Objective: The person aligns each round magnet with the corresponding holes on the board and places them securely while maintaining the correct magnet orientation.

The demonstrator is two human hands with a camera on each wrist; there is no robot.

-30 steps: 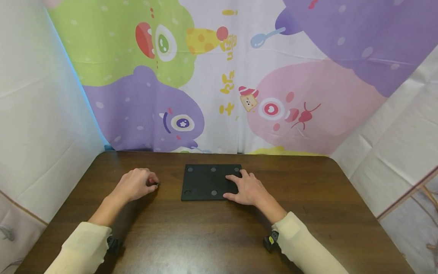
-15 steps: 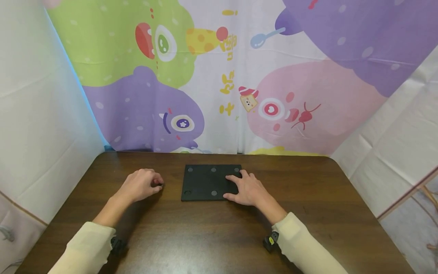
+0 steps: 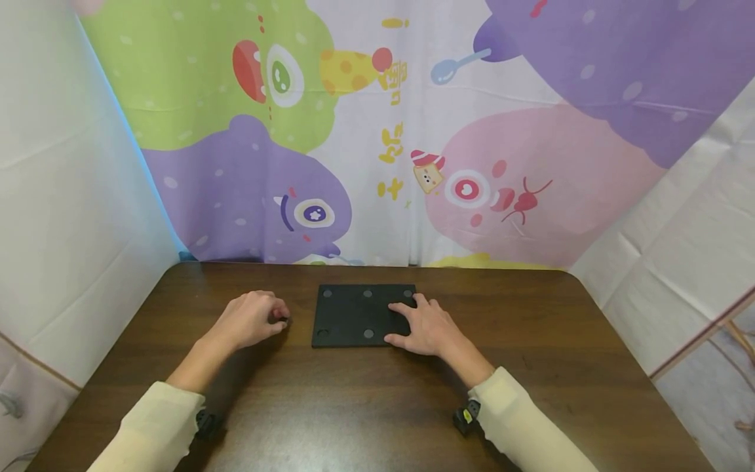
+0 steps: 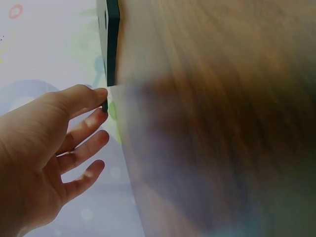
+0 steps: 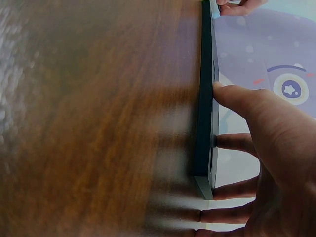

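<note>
A black rectangular board (image 3: 347,314) lies flat on the brown table, with several grey round spots on its face. At its near left corner is a darker round recess (image 3: 322,333). My right hand (image 3: 432,326) rests on the board's right end, fingers spread and thumb on its near edge; part of that end is hidden beneath it. To the left of the board and apart from it, my left hand (image 3: 252,319) pinches a small, thin dark disc (image 4: 104,105) between thumb and index finger. The other left fingers are loosely bent.
The wooden table (image 3: 354,406) ends at a cartoon-printed curtain (image 3: 377,131) behind the board. White cloth walls (image 3: 71,164) stand on both sides. A small black device sits at each wrist, the right one (image 3: 466,417) bearing a yellow-green mark.
My left hand has moved a little to the right, toward the board, with the small disc still pinched. My right hand and the board have stayed in place.
</note>
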